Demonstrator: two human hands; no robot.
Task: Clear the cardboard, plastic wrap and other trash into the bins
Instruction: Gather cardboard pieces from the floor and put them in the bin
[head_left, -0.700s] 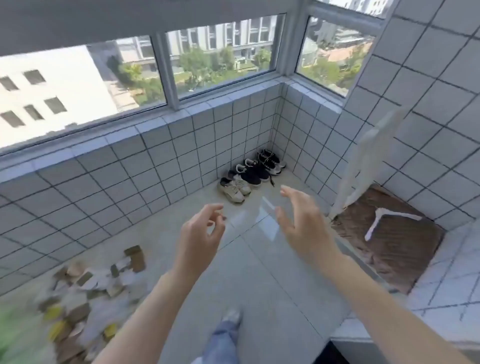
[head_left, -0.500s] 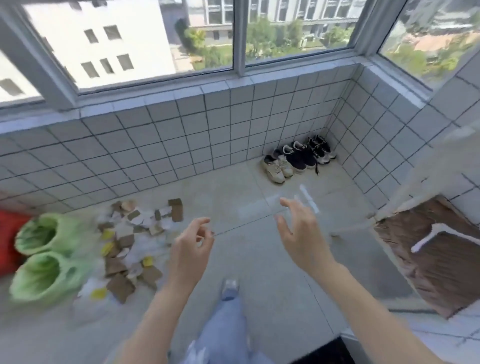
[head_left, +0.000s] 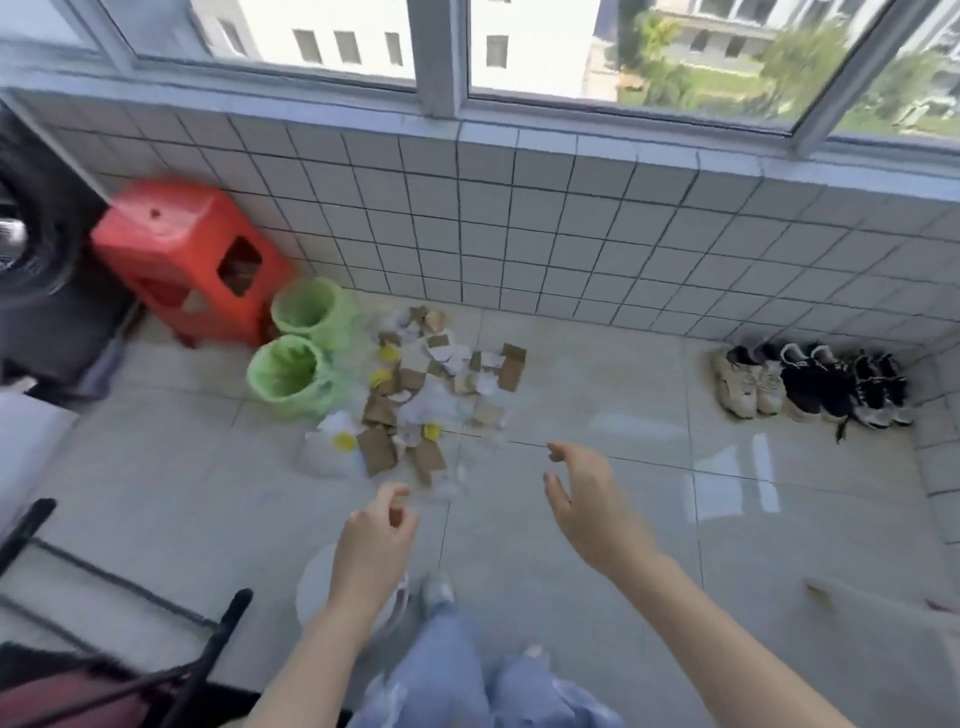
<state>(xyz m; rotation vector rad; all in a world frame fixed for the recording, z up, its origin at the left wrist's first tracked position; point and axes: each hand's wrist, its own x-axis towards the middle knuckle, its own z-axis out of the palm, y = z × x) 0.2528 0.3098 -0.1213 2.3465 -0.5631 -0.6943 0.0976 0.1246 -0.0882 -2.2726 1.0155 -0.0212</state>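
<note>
A pile of trash (head_left: 426, 400) lies on the tiled floor by the low wall: brown cardboard scraps, white paper, clear plastic wrap and a few yellow bits. Two bins with green liners stand just left of it, one nearer (head_left: 288, 374), one behind (head_left: 309, 312). My left hand (head_left: 376, 535) hovers below the pile with loosely curled fingers and holds nothing. My right hand (head_left: 584, 499) is raised to the right of it, fingers spread and relaxed, also empty.
A red plastic stool (head_left: 187, 260) stands left of the bins against the wall. Several shoes (head_left: 810, 387) line the right corner. A black metal rack (head_left: 104, 597) and a dark appliance (head_left: 31, 234) sit at the left. A white round object (head_left: 317, 587) lies near my feet.
The view has swung left and down, bringing the bins, the stool and the whole pile into sight. Both hands stay raised and empty, now nearer the pile.
</note>
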